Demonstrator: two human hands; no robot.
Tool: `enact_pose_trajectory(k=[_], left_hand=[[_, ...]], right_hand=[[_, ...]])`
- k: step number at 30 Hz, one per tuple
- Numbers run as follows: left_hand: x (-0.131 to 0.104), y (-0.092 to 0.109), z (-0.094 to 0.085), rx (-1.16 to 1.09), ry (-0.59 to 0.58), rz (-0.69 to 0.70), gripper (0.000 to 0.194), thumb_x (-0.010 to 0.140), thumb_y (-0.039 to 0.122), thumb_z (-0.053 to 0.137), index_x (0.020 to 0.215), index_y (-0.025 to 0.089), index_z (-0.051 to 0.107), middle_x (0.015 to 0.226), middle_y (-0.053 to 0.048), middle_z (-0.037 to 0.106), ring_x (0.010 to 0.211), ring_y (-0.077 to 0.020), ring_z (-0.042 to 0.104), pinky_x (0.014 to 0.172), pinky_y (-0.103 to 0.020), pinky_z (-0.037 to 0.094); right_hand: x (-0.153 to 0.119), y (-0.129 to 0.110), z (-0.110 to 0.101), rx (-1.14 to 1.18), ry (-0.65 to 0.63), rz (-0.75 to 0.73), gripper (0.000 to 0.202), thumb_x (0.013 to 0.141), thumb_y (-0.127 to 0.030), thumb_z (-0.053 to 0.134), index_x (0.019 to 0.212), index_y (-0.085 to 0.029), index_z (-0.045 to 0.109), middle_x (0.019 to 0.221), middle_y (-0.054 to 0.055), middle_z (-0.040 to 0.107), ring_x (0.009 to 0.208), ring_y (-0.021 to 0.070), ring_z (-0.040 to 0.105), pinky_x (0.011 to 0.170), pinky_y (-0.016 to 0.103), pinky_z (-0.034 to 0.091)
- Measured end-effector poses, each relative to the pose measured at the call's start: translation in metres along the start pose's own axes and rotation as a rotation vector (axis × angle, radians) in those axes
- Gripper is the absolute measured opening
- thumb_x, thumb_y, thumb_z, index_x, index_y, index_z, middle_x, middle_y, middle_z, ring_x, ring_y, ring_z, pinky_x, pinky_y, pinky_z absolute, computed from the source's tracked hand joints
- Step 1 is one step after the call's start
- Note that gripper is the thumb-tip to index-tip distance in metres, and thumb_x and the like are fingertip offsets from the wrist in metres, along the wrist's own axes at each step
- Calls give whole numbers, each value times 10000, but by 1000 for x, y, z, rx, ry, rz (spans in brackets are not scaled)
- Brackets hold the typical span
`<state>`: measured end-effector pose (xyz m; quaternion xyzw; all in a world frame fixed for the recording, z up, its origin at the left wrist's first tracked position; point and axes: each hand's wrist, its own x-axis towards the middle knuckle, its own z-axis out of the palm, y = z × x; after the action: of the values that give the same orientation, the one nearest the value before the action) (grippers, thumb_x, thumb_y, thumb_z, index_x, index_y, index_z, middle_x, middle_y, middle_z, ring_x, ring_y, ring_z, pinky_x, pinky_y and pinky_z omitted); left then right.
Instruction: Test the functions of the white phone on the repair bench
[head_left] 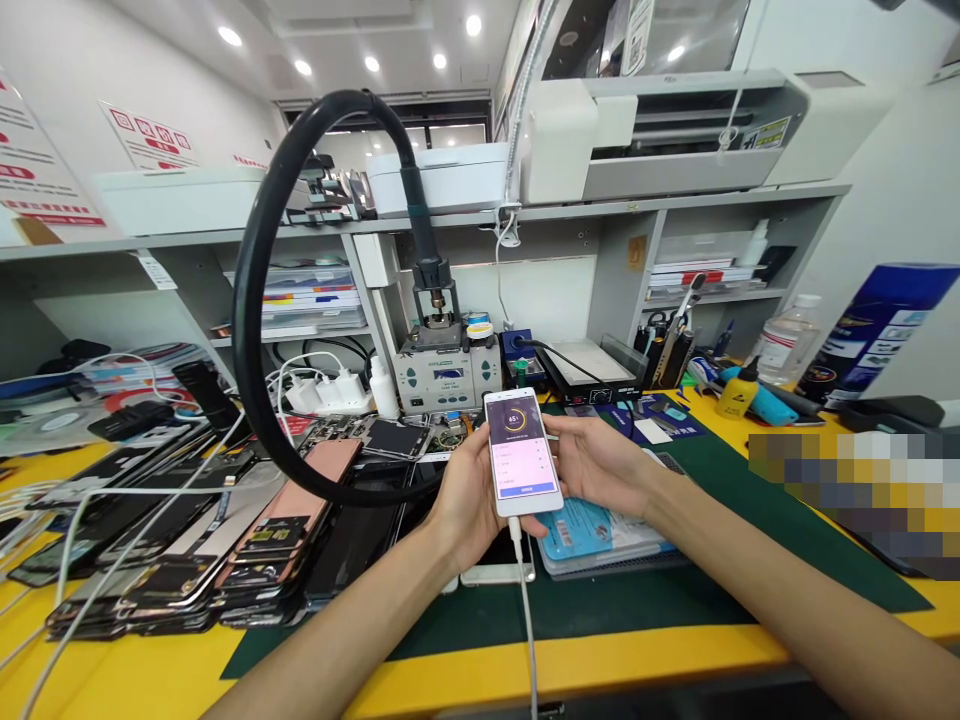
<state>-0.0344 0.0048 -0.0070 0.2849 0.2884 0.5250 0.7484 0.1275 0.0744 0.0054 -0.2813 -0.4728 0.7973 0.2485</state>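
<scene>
A white smartphone (pixel 524 455) is held upright between my two hands, its lit screen showing a ring gauge and a list above a blue bar. My left hand (pixel 469 495) wraps its left edge from below. On the other side, my right hand (pixel 592 455) grips the right edge, some fingers hidden behind the phone. A white charging cable (pixel 523 580) is plugged into the bottom and runs down past the table edge. Beneath the hands lie another phone (pixel 499 574) and a blue-and-white packet (pixel 600 530), both partly covered.
Stacks of phone parts (pixel 285 530) crowd the left. A thick black hose (pixel 251 290) arches over them from the hot-air station (pixel 450 375). A green mat (pixel 750 560) covers the yellow table (pixel 637 655). Bottles, including a yellow one (pixel 739 392), stand at right.
</scene>
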Motion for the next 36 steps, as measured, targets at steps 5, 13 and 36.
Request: enact_pose_trajectory(k=[5,13,36], left_hand=[[-1,0,1,16,21,3,539,981,496,404,1336,119,555,997,-176,715,781,-270,726,481,-307,596],[0,-1,-2,17,11,4,522,983,465,406,1351,119,538,1008,-173,715,776,-266,728,478,-304,595],[0,-1,1,59,17,0,570,979,497,371,1359,100,525,1002,-192,706,732,-281,717,441,-346,585]], right_hand=[[-1,-1,3,21,19,38,287,950,-421,535,1083,-182,624,790,43,636,659,173,574,634,310,498],[-2,-4,7,35,39,45,284,968,-394,498,1099,-172,616,863,73,676,687,187,607,602,301,491],[0,0,3,34,53,51,314,976,-392,473,1089,-149,637,971,105,675,762,199,627,578,295,482]])
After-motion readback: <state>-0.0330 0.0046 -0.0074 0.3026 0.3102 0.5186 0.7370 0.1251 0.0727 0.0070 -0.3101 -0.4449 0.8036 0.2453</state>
